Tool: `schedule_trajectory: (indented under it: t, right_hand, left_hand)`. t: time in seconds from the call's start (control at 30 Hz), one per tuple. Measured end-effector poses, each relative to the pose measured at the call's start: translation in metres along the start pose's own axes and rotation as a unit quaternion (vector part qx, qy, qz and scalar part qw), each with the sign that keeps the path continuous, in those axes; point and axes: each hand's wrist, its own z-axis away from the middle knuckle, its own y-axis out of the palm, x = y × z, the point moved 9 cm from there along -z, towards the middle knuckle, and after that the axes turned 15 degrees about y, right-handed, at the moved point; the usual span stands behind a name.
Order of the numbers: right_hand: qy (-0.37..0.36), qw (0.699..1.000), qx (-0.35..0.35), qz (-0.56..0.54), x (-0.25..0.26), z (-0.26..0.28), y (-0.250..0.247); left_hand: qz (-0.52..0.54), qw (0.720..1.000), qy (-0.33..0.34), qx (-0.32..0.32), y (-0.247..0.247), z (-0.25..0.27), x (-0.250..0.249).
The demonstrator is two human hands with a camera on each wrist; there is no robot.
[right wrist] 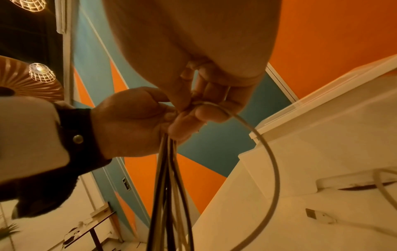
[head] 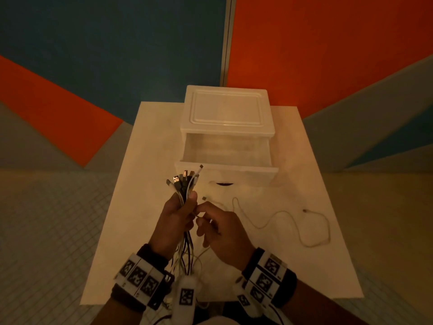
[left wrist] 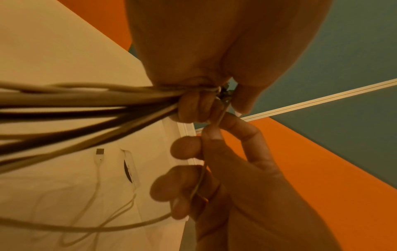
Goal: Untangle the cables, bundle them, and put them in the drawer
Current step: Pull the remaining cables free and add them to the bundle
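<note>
My left hand (head: 180, 209) grips a bundle of black and white cables (head: 185, 184) upright, plug ends fanned out above the fist and the tails hanging below the wrist. In the left wrist view the cable bundle (left wrist: 86, 105) runs into the closed left fingers (left wrist: 193, 108). My right hand (head: 210, 221) pinches a thin white cable (left wrist: 217, 122) just beside the left fist; in the right wrist view this white cable (right wrist: 253, 129) arcs away from the right fingertips (right wrist: 206, 113). The white drawer (head: 225, 158) stands pulled out behind the hands, nothing in it.
A loose white cable (head: 293, 221) snakes over the white table (head: 145, 160) to the right, its USB plug (head: 204, 198) near my hands. The drawer unit's lid (head: 226, 111) is at the table's back. Tiled floor surrounds the table.
</note>
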Motion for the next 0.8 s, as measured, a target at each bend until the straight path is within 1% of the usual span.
schedule_trajectory:
  t: [0.1, 0.17, 0.23, 0.27, 0.37, 0.43, 0.53, 0.63, 0.8]
  right_hand:
    - [-0.016, 1.000, -0.015, 0.020, 0.000, -0.001, -0.003]
    - [-0.013, 1.000, -0.013, 0.016, -0.006, -0.001, -0.002]
    - [-0.005, 1.000, 0.016, -0.001, -0.017, 0.001, 0.005]
    - [-0.002, 0.999, 0.034, 0.003, -0.023, 0.004, 0.010]
    - [0.010, 0.995, 0.100, 0.025, -0.049, 0.017, 0.025]
    - [0.043, 0.988, 0.148, 0.010, -0.073, 0.028, 0.033]
    - [0.112, 0.974, 0.199, 0.001, -0.116, 0.045, 0.038]
    - [0.174, 0.961, 0.213, 0.008, -0.155, 0.063, 0.029]
    - [0.245, 0.942, 0.226, 0.046, -0.202, 0.105, 0.010]
  left_hand:
    - [0.006, 1.000, -0.009, -0.023, -0.004, 0.001, 0.004]
    - [-0.009, 0.999, 0.001, -0.036, -0.008, 0.000, 0.005]
    - [-0.018, 0.999, 0.021, -0.042, -0.012, -0.002, 0.003]
    - [-0.005, 0.999, 0.025, -0.048, -0.014, -0.003, 0.003]
    - [0.075, 0.995, 0.002, -0.068, -0.018, -0.006, 0.009]
    - [0.093, 0.993, -0.007, -0.066, -0.023, -0.009, 0.009]
    - [0.093, 0.993, 0.011, -0.066, -0.041, -0.018, 0.003]
    - [0.104, 0.991, 0.016, -0.080, -0.061, -0.022, 0.002]
    - [0.121, 0.987, 0.036, -0.102, -0.088, -0.029, -0.008]
